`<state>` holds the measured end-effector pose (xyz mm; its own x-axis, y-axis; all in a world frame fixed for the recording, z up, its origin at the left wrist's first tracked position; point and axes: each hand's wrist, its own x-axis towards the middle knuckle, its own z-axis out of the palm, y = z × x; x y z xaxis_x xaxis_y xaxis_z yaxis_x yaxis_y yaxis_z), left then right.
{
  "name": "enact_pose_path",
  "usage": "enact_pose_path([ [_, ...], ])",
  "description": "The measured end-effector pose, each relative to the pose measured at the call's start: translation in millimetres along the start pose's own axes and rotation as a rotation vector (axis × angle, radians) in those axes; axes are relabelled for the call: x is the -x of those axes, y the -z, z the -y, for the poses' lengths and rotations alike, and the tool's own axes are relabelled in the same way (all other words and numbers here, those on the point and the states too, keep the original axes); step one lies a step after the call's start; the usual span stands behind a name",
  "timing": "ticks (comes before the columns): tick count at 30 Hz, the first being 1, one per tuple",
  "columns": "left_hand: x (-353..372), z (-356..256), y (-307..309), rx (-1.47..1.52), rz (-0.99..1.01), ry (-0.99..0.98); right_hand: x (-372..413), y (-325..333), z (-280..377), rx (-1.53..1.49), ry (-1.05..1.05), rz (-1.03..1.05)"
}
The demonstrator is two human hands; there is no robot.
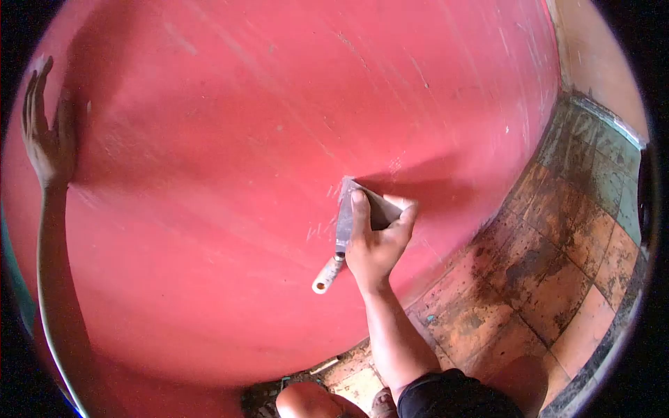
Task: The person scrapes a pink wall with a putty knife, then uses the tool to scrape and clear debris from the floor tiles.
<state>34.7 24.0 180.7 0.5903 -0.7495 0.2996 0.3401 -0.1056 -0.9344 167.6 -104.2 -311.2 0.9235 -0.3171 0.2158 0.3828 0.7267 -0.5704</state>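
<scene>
My right hand (pixel 380 244) is closed around the metal blade of a putty knife (pixel 344 226). The thumb lies flat along the blade, and the fingers curl round its far side. Its pale, worn handle, with a hole at the end, hangs free below and left of my hand. One corner of the blade is right at the red wall (pixel 244 209), among small pale scratch marks. Far to the left, my left hand (pixel 52 139) rests against the same wall, fingers stretched out and holding nothing.
Stained orange floor tiles (pixel 550 306) run along the wall's base at the right, with dark wet-looking patches. A pale wall (pixel 599 63) meets the red one at the upper right. My bent knee (pixel 310 400) shows at the bottom.
</scene>
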Motion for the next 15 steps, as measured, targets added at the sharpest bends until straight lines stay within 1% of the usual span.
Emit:
enact_pose_path([
  [1, -1, -1, 1, 0.011, -0.007, 0.006, 6, 4, -5, 0.053, -0.017, 0.002],
  [3, -2, -3, 2, 0.037, -0.018, 0.013, 9, 5, -5, -0.005, -0.063, 0.004],
  [4, 1, -8, 3, 0.028, -0.008, 0.073, 10, 6, -4, -0.032, -0.083, 0.007],
  [6, 12, -24, 5, 0.01, 0.009, 0.194, 14, 12, -6, 0.009, -0.074, 0.017],
  [7, 22, -33, 6, 0.005, 0.048, 0.182, 16, 13, -7, 0.027, -0.067, 0.022],
  [9, 52, -56, 15, -0.009, 0.136, 0.157, 19, 13, -5, -0.035, -0.11, -0.04],
  [10, 60, -77, 29, 0.079, 0.194, 0.166, 21, 12, -4, -0.068, -0.131, -0.073],
  [11, 67, -105, 50, 0.165, 0.252, 0.175, 21, 12, -4, -0.042, -0.113, -0.046],
  [14, 115, -174, 95, 0.206, 0.417, 0.344, 15, 14, -8, 0.064, -0.047, 0.009],
  [15, 136, -195, 108, 0.204, 0.468, 0.422, 10, 9, -8, 0.013, -0.004, 0.023],
])
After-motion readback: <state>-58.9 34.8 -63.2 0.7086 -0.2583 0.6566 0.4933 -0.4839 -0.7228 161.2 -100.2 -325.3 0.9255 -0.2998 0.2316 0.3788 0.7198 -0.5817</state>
